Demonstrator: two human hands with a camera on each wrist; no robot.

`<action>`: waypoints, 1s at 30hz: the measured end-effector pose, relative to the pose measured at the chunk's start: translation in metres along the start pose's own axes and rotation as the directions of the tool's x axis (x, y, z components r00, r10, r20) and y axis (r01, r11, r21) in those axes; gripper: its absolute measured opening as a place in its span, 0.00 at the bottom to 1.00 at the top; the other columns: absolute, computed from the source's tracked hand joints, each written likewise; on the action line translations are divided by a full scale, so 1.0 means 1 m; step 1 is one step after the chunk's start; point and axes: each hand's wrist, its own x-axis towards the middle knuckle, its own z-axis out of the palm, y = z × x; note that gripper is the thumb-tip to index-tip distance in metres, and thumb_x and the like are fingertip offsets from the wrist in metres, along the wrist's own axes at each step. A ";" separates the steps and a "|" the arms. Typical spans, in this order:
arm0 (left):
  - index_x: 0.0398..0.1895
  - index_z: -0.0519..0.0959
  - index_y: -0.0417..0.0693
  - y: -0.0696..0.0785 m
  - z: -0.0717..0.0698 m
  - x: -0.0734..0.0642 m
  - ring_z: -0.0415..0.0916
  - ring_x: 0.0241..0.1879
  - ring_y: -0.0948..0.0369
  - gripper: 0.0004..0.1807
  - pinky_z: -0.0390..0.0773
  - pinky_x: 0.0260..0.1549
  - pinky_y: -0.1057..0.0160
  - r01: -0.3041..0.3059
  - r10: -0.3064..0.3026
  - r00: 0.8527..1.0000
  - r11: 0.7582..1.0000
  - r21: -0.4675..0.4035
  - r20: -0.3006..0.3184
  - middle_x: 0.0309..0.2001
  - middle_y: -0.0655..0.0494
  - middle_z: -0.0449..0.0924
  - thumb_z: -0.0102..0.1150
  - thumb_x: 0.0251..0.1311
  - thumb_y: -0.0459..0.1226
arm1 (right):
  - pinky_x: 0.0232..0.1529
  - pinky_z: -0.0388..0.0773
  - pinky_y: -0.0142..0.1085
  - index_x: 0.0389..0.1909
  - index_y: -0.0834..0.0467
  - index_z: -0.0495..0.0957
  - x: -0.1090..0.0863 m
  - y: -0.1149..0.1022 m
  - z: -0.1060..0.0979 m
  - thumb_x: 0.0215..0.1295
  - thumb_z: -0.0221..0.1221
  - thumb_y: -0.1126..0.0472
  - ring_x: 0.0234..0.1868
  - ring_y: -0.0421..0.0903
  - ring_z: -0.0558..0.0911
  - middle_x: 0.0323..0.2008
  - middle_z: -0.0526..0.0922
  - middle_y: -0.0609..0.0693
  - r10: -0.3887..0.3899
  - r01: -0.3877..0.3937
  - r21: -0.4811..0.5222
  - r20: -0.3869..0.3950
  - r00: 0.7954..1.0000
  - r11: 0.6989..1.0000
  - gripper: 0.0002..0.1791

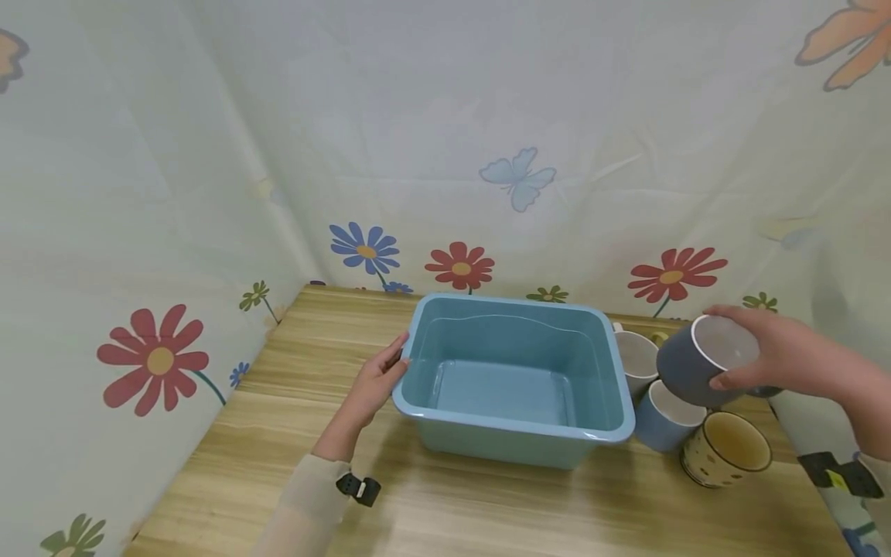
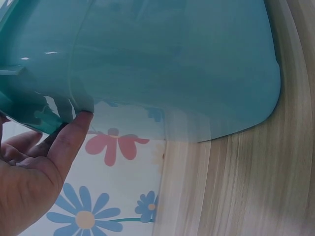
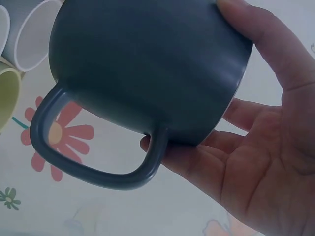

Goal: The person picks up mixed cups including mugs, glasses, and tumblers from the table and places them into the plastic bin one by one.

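My left hand (image 1: 369, 391) pinches the left rim of a light blue plastic basin (image 1: 508, 425), its thumb (image 2: 74, 142) against the wall in the left wrist view. The basin stands on the table with nothing in it. In my right hand (image 1: 786, 348) is a dark grey-blue mug (image 1: 678, 367) with a white inside, gripped by its rim end and tilted. Its looped handle (image 3: 93, 174) points away from the palm in the right wrist view. The mug is raised over a light blue mug (image 1: 657, 425) and a cream spotted mug (image 1: 717, 460).
A white mug (image 1: 636, 356) stands close against the basin's right side, with a yellow handle (image 1: 658, 338) showing behind it. The wooden table (image 1: 334, 333) meets a flowered cloth (image 1: 418, 155) at the back and left.
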 end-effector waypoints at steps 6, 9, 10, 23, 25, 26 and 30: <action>0.80 0.58 0.44 -0.001 0.002 0.002 0.57 0.78 0.43 0.30 0.69 0.69 0.44 -0.002 0.002 1.000 1.000 0.005 0.000 0.81 0.42 0.54 0.46 0.76 0.35 | 0.38 0.84 0.56 0.68 0.76 0.61 0.006 -0.009 -0.006 0.44 0.80 0.54 0.48 0.70 0.77 0.57 0.73 0.81 0.019 -0.019 -0.007 0.013 1.000 1.000 0.55; 0.80 0.59 0.44 -0.001 0.002 0.002 0.58 0.78 0.42 0.30 0.70 0.69 0.44 0.001 -0.001 1.000 1.000 0.015 -0.001 0.80 0.40 0.55 0.46 0.76 0.35 | 0.41 0.84 0.58 0.69 0.76 0.61 0.008 -0.015 -0.008 0.44 0.80 0.53 0.50 0.72 0.78 0.59 0.73 0.81 0.014 -0.014 -0.019 0.008 1.000 1.000 0.56; 0.80 0.59 0.45 -0.001 0.002 0.002 0.59 0.78 0.42 0.30 0.70 0.69 0.44 0.008 -0.008 1.000 1.000 0.012 -0.006 0.80 0.41 0.56 0.46 0.76 0.35 | 0.42 0.84 0.60 0.69 0.77 0.61 0.009 -0.017 -0.009 0.45 0.80 0.53 0.51 0.73 0.77 0.60 0.72 0.81 0.011 -0.011 -0.027 0.007 1.000 1.000 0.57; 0.80 0.60 0.45 -0.002 0.001 -0.001 0.59 0.78 0.43 0.30 0.69 0.70 0.44 0.011 -0.011 1.000 1.000 0.005 -0.016 0.80 0.41 0.55 0.47 0.76 0.35 | 0.36 0.84 0.52 0.68 0.73 0.65 0.026 -0.038 -0.015 0.43 0.80 0.57 0.44 0.65 0.82 0.53 0.78 0.77 -0.053 0.053 0.002 -0.003 0.999 0.999 0.53; 0.80 0.59 0.45 -0.002 0.001 -0.001 0.59 0.78 0.43 0.30 0.69 0.70 0.44 0.007 -0.007 1.000 1.000 0.005 -0.011 0.80 0.41 0.55 0.46 0.76 0.35 | 0.37 0.84 0.54 0.68 0.72 0.66 0.030 -0.041 -0.014 0.43 0.80 0.57 0.44 0.64 0.82 0.52 0.80 0.75 -0.061 0.061 0.019 -0.002 0.998 0.998 0.52; 0.80 0.59 0.45 -0.001 0.001 -0.001 0.59 0.78 0.44 0.30 0.69 0.70 0.44 0.009 -0.009 1.000 1.000 0.002 -0.011 0.80 0.42 0.55 0.46 0.76 0.35 | 0.37 0.84 0.54 0.68 0.71 0.66 0.032 -0.043 -0.014 0.43 0.80 0.57 0.44 0.64 0.82 0.53 0.80 0.75 -0.067 0.067 0.019 -0.003 0.998 0.998 0.52; 0.80 0.59 0.45 0.000 0.000 -0.001 0.58 0.79 0.44 0.30 0.68 0.71 0.44 0.004 -0.004 1.000 1.000 0.008 -0.001 0.81 0.43 0.54 0.46 0.77 0.35 | 0.41 0.85 0.57 0.69 0.69 0.68 0.039 -0.050 -0.014 0.43 0.80 0.56 0.48 0.67 0.82 0.59 0.77 0.75 -0.110 0.111 0.026 -0.018 0.994 0.994 0.51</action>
